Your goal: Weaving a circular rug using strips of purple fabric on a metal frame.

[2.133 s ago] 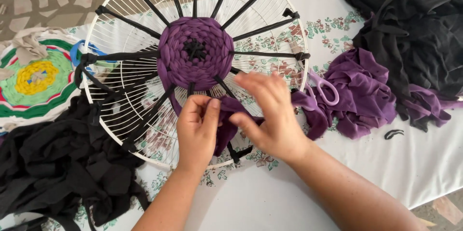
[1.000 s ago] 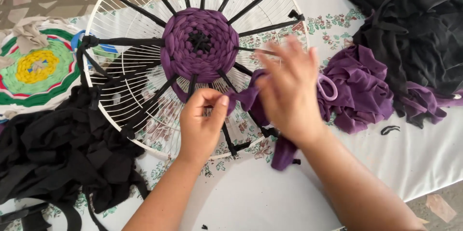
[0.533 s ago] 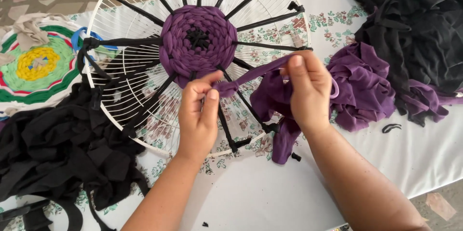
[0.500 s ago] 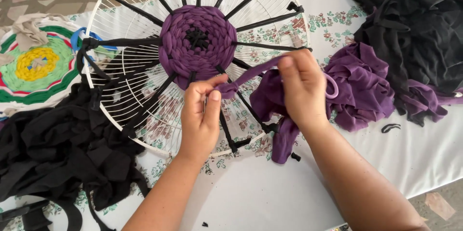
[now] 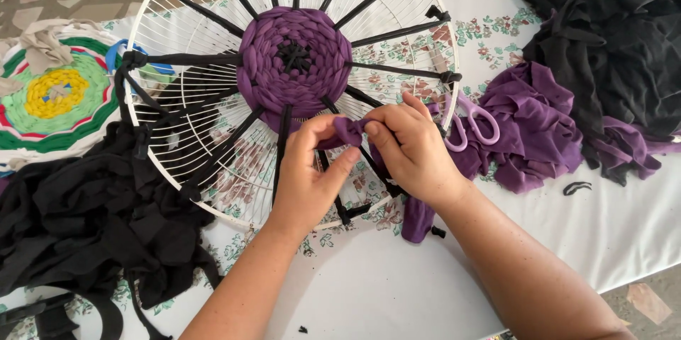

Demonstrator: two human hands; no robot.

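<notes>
Together, the left hand (image 5: 312, 170) and right hand (image 5: 410, 148) pinch a purple fabric strip (image 5: 349, 130), fingers of both closed on it just below the round purple woven disc (image 5: 294, 63). That disc sits at the centre of a white circular wire frame (image 5: 213, 170) strung with black fabric spokes (image 5: 386, 70), lying on a white floral tablecloth (image 5: 369, 283). Lilac-handled scissors (image 5: 475, 123) rest just right of the hands, beside a heap of purple fabric (image 5: 539, 134). Black fabric (image 5: 85, 219) lies at the left.
</notes>
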